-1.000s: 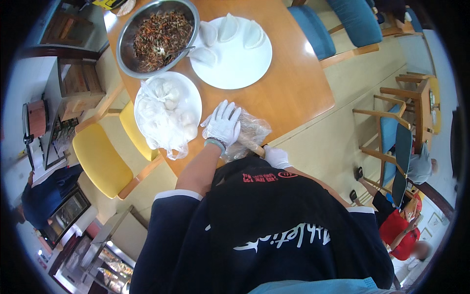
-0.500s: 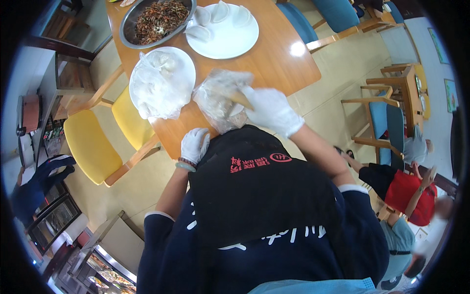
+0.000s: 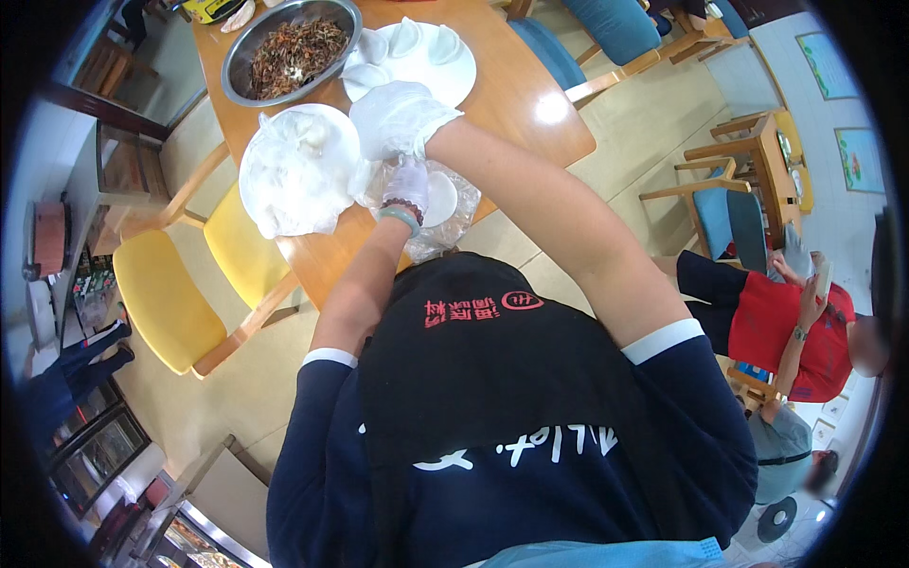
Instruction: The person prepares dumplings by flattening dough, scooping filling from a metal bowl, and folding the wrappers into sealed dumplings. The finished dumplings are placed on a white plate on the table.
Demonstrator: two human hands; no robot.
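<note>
Thin white round dough wrapper (image 3: pixel 442 201), upper-centre frame on crinkled clear plastic sheet (image 3: pixel 436 242), probably light, soft, tearable, best taken by its rim; white-gloved left hand (image 3: pixel 408 185) beside it, white-gloved right hand (image 3: pixel 396 118) higher, finger spread and grip can't be told.

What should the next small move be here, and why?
Probably slide the left hand to the white disc and lift its edge: the disc lies flat on the plastic just right of that hand, and shredded mix sits ready in the bowl.
</note>
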